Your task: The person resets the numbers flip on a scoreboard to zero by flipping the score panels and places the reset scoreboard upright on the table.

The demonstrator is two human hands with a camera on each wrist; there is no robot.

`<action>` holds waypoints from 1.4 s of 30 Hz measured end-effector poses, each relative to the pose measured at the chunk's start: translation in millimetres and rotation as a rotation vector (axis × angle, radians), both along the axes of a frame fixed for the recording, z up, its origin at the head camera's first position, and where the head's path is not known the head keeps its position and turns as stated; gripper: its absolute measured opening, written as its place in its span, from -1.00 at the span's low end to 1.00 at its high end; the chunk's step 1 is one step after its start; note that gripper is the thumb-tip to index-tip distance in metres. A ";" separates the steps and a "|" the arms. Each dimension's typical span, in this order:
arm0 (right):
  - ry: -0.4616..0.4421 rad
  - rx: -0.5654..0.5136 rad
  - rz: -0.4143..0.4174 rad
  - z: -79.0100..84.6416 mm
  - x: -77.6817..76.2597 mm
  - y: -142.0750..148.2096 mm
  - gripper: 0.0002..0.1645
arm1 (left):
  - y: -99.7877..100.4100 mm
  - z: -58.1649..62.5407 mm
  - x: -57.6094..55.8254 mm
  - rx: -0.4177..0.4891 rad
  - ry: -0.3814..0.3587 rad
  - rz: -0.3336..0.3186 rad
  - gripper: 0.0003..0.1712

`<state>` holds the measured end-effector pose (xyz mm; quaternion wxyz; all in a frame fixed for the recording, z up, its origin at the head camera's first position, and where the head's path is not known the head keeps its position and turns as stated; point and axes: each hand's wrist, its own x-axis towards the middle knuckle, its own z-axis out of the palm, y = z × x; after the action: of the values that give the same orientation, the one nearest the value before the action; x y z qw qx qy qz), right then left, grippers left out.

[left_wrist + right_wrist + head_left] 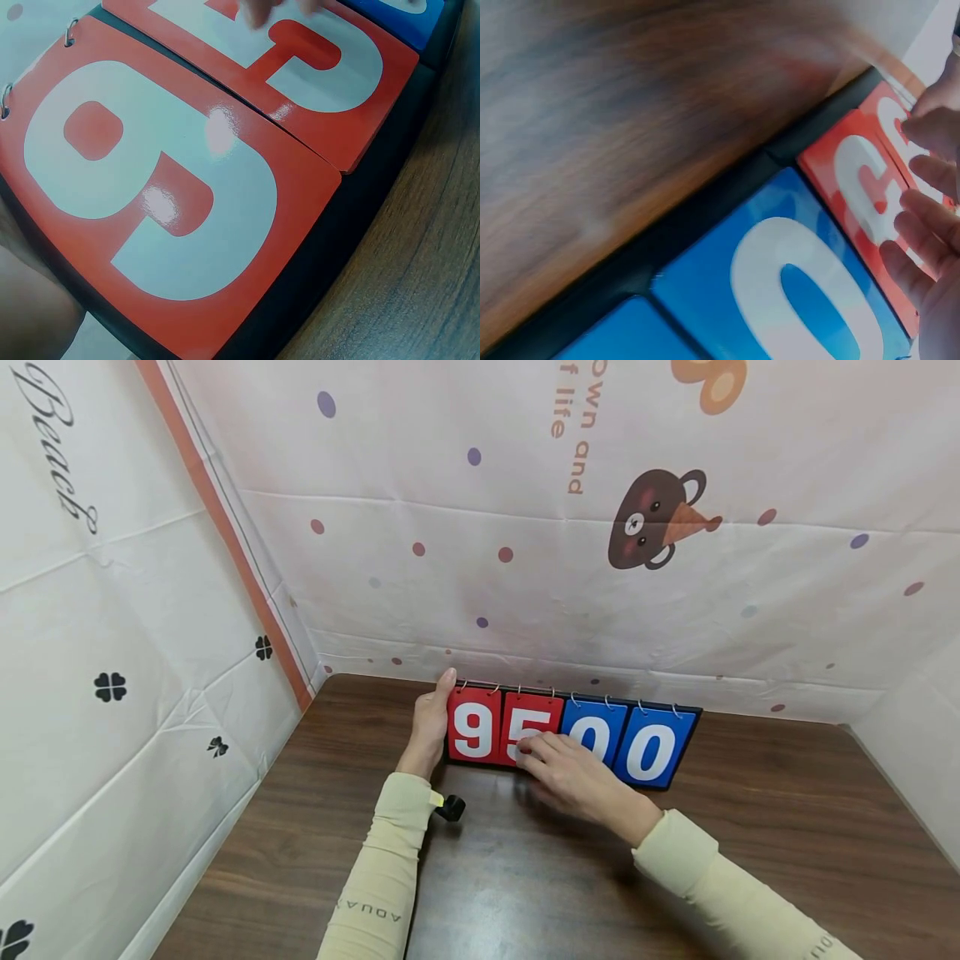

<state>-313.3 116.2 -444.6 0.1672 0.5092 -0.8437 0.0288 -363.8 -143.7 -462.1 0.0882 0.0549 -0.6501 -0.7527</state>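
A tabletop flip scoreboard [651, 752] leans back on the table, its ringed cards reading a red 9, a red 5 and two blue 0s. At its left end my left hand [431, 720] grips the edge, thumb up along the side. In the left wrist view, only part of that hand [34, 300] shows beside the black backing [311, 262]. My right hand [573, 777] hovers before the red 5 card [531, 714], fingers loosely bent, covering its lower part and some of the first blue 0. The right wrist view shows those fingers [926, 225] spread, with nothing between them.
Dark wood table [787, 810] surrounds the scoreboard. A printed cloth [525, 585] hangs close behind it, and another cloth [150, 760] borders the left side. A small black device [451, 808] sits at the left cuff.
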 end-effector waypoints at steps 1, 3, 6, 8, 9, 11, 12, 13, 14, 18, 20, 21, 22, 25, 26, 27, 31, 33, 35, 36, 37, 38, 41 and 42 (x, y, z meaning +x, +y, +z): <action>0.001 -0.017 -0.002 1.2 -0.3 -1.3 -0.42 | 0.0 0.2 0.0 -0.001 0.003 0.001 -0.38; 0.005 -0.054 -0.006 4.8 -1.0 -4.4 -0.45 | 0.0 0.2 0.2 -0.002 0.007 0.001 -0.37; 0.041 -0.103 0.003 11.9 -3.6 -9.4 -0.47 | -0.2 0.4 0.8 -0.001 0.008 0.000 -0.37; 0.068 -0.138 0.013 19.5 -5.4 -13.0 -0.49 | -0.3 0.3 1.0 -0.003 0.003 -0.003 -0.37; 0.078 -0.155 0.019 23.9 -6.2 -14.8 -0.50 | -0.3 0.5 1.1 -0.004 0.001 -0.004 -0.37; 0.087 -0.192 0.030 33.0 -8.0 -17.9 -0.52 | -0.3 0.6 1.0 -0.003 -0.001 -0.007 -0.37; 0.085 -0.212 0.032 37.8 -8.7 -19.4 -0.53 | -0.2 0.7 1.0 -0.005 -0.001 -0.007 -0.37; 0.080 -0.229 0.029 42.6 -9.6 -20.8 -0.55 | -0.1 0.9 0.7 -0.004 0.000 -0.008 -0.37; 0.073 -0.244 0.025 46.6 -11.0 -21.9 -0.55 | 0.0 0.9 0.4 -0.002 0.002 -0.007 -0.37; 0.043 -0.308 0.000 60.1 -18.0 -25.2 -0.57 | 0.5 1.3 -0.6 0.003 0.004 0.000 -0.38; 0.027 -0.342 -0.018 64.6 -23.5 -26.5 -0.57 | 0.1 0.7 -1.1 0.007 0.004 0.005 -0.38; 0.014 -0.357 -0.029 66.5 -26.6 -27.0 -0.58 | -0.1 0.5 -1.2 0.005 0.002 0.006 -0.38; 0.005 -0.373 -0.043 68.5 -30.0 -27.7 -0.58 | -0.3 0.2 -1.2 0.003 0.001 0.006 -0.38; -0.046 -0.403 -0.096 74.5 -40.4 -29.7 -0.61 | -0.7 -0.6 -1.2 -0.002 -0.005 0.006 -0.36; -0.071 -0.410 -0.121 76.6 -43.8 -30.3 -0.62 | -0.5 -0.7 -1.2 -0.003 -0.008 0.005 -0.36; -0.096 -0.419 -0.148 78.3 -47.4 -30.8 -0.63 | -0.3 -0.6 -1.2 -0.004 -0.011 0.006 -0.36; -0.222 -0.442 -0.274 81.7 -60.0 -31.6 -0.63 | 0.4 -0.3 -0.8 -0.010 -0.025 0.005 -0.34; -0.275 -0.448 -0.338 81.0 -65.8 -31.7 -0.62 | 0.6 -0.5 -0.7 -0.014 -0.030 0.002 -0.33; -0.312 -0.451 -0.374 80.2 -70.4 -31.8 -0.62 | 0.7 -0.8 -0.5 -0.013 -0.027 0.000 -0.33; -0.329 -0.455 -0.387 79.7 -72.4 -31.9 -0.62 | 0.7 -0.5 0.0 -0.010 -0.021 0.000 -0.35; -0.345 -0.461 -0.396 79.5 -74.3 -32.1 -0.62 | 0.6 -0.3 0.4 -0.004 -0.014 0.000 -0.36; -0.365 -0.470 -0.401 79.4 -76.0 -32.3 -0.62 | 0.5 -0.3 0.7 0.000 -0.006 -0.001 -0.37; -0.430 -0.486 -0.407 80.9 -81.1 -32.4 -0.63 | 0.0 0.0 1.1 0.010 0.016 0.005 -0.40; -0.459 -0.488 -0.407 81.6 -83.0 -32.5 -0.63 | -0.1 -0.1 1.0 0.010 0.019 0.008 -0.40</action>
<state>-396.3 83.7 -362.9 0.0926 0.2569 -0.9113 0.3081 -362.8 -143.8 -462.3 0.0972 0.0509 -0.6451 -0.7562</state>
